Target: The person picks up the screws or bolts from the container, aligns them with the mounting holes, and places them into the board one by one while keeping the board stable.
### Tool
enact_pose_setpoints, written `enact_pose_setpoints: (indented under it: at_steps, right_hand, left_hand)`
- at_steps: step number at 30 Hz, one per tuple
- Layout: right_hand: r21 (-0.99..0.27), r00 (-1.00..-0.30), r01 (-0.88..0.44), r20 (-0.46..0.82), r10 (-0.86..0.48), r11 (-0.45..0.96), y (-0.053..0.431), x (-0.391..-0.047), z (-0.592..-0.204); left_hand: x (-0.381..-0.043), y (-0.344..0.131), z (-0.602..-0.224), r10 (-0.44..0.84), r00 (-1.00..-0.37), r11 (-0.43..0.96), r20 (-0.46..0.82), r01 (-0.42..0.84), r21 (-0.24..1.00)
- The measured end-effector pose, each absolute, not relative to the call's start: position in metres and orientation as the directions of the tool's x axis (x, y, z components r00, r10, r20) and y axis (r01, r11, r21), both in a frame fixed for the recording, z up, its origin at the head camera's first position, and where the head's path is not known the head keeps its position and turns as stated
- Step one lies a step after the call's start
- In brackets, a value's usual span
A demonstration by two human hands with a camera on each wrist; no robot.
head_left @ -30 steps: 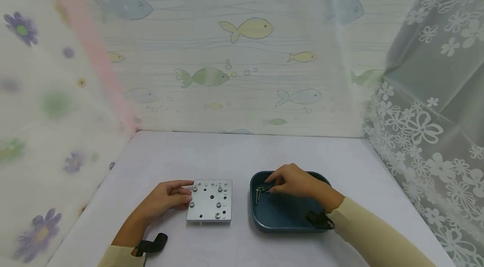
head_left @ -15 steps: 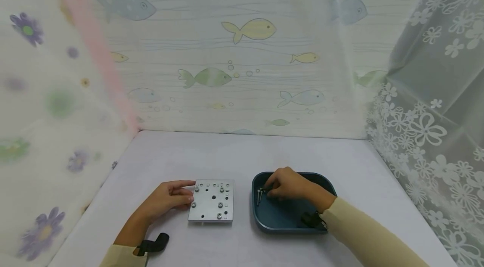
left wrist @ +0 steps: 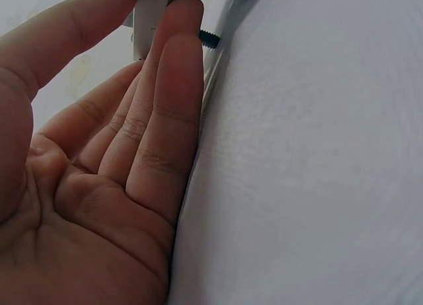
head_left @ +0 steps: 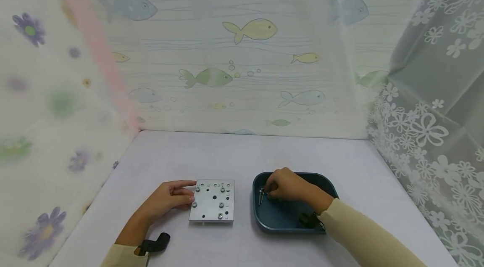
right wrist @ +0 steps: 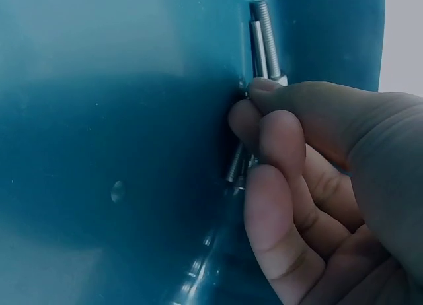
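My left hand (head_left: 167,200) grips the left edge of a square silver metal plate (head_left: 207,210), with the thumb at its side. Socket-head screws (head_left: 220,216) stand in several of the plate's holes, and dark threaded ends (left wrist: 210,39) stick out underneath in the left wrist view. My right hand (head_left: 289,186) reaches into a dark blue tray (head_left: 277,218), its thumb and index finger pinched together among loose screws. Metal shows at those fingertips, mostly hidden by them. Two screws (right wrist: 267,44) lie just past the thumb, and another threaded end (right wrist: 234,165) shows behind the fingers.
Both plate and tray are on a white-covered table (head_left: 242,155), the tray to the right of the plate. A fish-print curtain (head_left: 245,56) closes off the back, with a flowered curtain (head_left: 60,132) at left and a lace one (head_left: 435,132) at right.
My right hand has lowered slightly over the screws, its thumb and fingertips closing together. The left hand stays at the plate; the whole view has shifted a little.
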State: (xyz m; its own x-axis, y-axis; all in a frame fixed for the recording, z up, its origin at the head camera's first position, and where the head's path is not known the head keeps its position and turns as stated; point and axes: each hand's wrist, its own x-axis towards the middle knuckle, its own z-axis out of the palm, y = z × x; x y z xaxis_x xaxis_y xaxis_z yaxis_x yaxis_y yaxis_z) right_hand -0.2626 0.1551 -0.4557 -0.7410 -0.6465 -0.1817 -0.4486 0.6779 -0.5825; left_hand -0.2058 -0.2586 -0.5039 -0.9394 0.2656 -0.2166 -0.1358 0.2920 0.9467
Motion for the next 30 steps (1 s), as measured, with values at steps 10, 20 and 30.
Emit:
enact_pose_setpoints:
  at_steps: [10, 20, 30]
  right_hand:
    - [-0.488, -0.763, -0.477, -0.182, -0.620, 0.731, 0.153, -0.264, -0.460]
    - [-0.414, -0.774, -0.503, -0.175, -0.608, 0.759, 0.151, -0.263, -0.462]
    - [-0.407, -0.768, -0.551, -0.095, -0.633, 0.729, 0.155, -0.262, -0.449]
  left_hand:
    - [-0.206, -0.257, -0.504, 0.239, -0.943, 0.298, -0.231, -0.155, 0.942]
    - [-0.205, -0.257, -0.503, 0.249, -0.943, 0.307, -0.222, -0.140, 0.941]
    - [-0.206, -0.257, -0.505, 0.242, -0.947, 0.320, -0.212, -0.129, 0.939]
